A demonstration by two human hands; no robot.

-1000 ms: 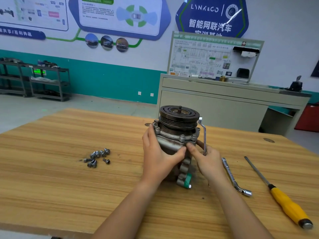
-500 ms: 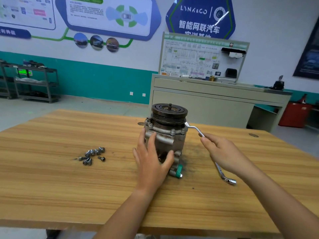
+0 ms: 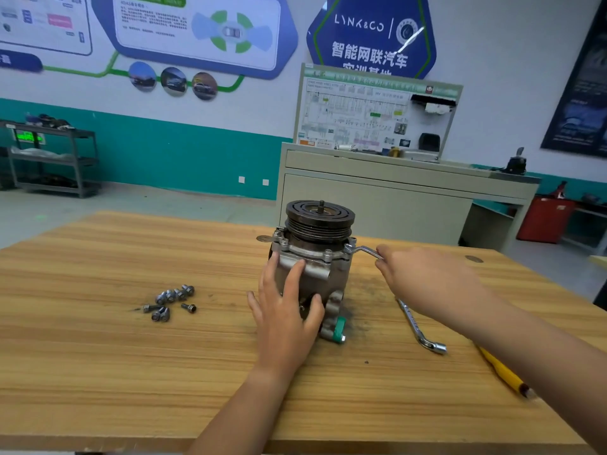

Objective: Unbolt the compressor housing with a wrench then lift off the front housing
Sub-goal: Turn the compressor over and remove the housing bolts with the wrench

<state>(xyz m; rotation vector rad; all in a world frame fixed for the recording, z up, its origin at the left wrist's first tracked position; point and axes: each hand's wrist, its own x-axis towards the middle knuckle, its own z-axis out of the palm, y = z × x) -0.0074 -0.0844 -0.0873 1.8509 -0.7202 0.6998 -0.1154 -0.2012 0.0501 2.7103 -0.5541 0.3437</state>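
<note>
One table [image 3: 98, 356] carried the upright compressor [image 3: 315, 267] at its middle. The left hand [image 3: 285, 316] pressed it with fingers spread, and the right hand [image 3: 423, 277] curled round the wrench [image 3: 366, 250], socketed at the housing flange [image 3: 303, 250]. Pulling hard might slip the wrench off or tip the compressor.

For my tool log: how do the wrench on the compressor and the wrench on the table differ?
The wrench on the compressor sits on its flange; the wrench on the table lies flat. The right hand grips the first, not the second. Both are silver, bent.
</note>
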